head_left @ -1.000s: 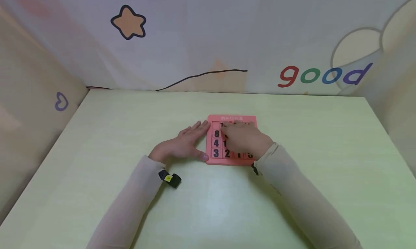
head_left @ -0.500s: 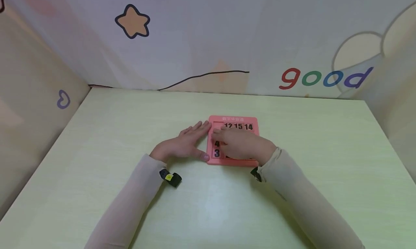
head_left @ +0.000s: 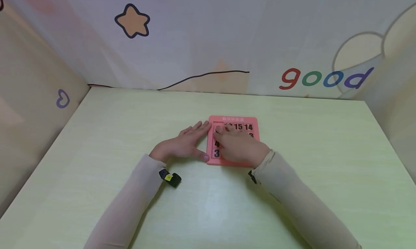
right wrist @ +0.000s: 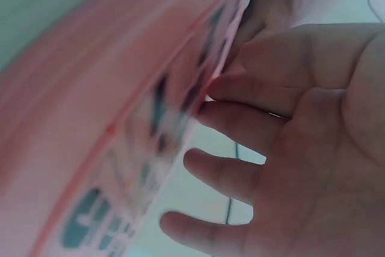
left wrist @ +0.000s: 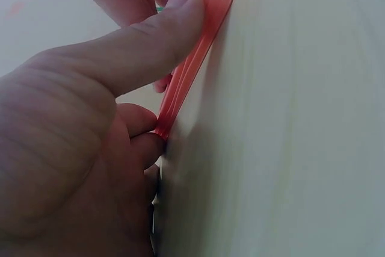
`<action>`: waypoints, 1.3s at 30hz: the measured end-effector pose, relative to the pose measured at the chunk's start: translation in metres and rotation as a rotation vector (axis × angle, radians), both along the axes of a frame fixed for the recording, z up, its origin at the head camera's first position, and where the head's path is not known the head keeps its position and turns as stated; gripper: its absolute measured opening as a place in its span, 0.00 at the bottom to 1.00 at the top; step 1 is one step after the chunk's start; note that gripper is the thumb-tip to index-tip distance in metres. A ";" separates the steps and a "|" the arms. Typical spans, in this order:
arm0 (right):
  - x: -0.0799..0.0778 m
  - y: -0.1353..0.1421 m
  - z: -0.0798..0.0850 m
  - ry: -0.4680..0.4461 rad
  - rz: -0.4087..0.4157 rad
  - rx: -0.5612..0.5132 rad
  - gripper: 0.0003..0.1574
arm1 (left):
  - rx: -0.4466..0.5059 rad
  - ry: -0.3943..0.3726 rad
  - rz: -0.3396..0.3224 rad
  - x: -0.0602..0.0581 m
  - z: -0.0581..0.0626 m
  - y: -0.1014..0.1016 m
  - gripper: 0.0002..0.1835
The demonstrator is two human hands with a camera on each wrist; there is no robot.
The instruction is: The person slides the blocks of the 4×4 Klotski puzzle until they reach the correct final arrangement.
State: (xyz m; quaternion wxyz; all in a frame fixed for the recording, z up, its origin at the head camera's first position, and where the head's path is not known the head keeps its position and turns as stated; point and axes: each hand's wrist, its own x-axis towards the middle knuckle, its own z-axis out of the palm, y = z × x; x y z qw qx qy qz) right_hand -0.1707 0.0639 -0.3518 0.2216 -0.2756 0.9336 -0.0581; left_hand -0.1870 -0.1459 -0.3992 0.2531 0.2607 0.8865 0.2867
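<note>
A pink number sliding puzzle (head_left: 234, 119) lies flat on the table, its tiles printed with black numbers. My left hand (head_left: 182, 144) rests along its left edge with fingers stretched out. In the left wrist view, the left thumb (left wrist: 162, 37) presses on the puzzle's red-looking side wall (left wrist: 195, 52). Over the tiles is my right hand (head_left: 242, 146), its fingertips down at the left column near the top. Fairly straight, spread fingers (right wrist: 225, 176) show in the right wrist view, some meeting the tiles. Tiles 15 (head_left: 238, 127) and 14 (head_left: 248, 127) are readable; the hand hides many others.
The pale green table (head_left: 208, 209) extends around the puzzle on all sides. Behind it stands a light fabric wall (head_left: 195, 36) with a star and the word "good". A black band (head_left: 170, 178) sits at the left wrist.
My right hand has shifted from the top row toward the puzzle's left column, uncovering tiles 15 and 14. The left hand keeps its place; the head view has tilted slightly.
</note>
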 end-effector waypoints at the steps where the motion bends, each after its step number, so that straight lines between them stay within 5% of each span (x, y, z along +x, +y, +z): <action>1: -0.002 0.000 -0.001 0.006 -0.004 0.000 0.36 | 0.001 0.000 -0.001 0.000 0.000 0.000 0.59; 11: -0.009 0.002 0.002 -0.041 -0.026 -0.040 0.38 | -0.001 0.001 0.019 0.002 -0.003 -0.003 0.58; 22: 0.023 0.002 0.014 -0.078 0.103 0.047 0.31 | 0.008 -0.003 0.042 0.002 -0.003 -0.003 0.59; 39: 0.016 0.006 0.004 -0.040 -0.026 0.033 0.36 | -0.006 -0.003 0.026 0.000 -0.001 0.000 0.58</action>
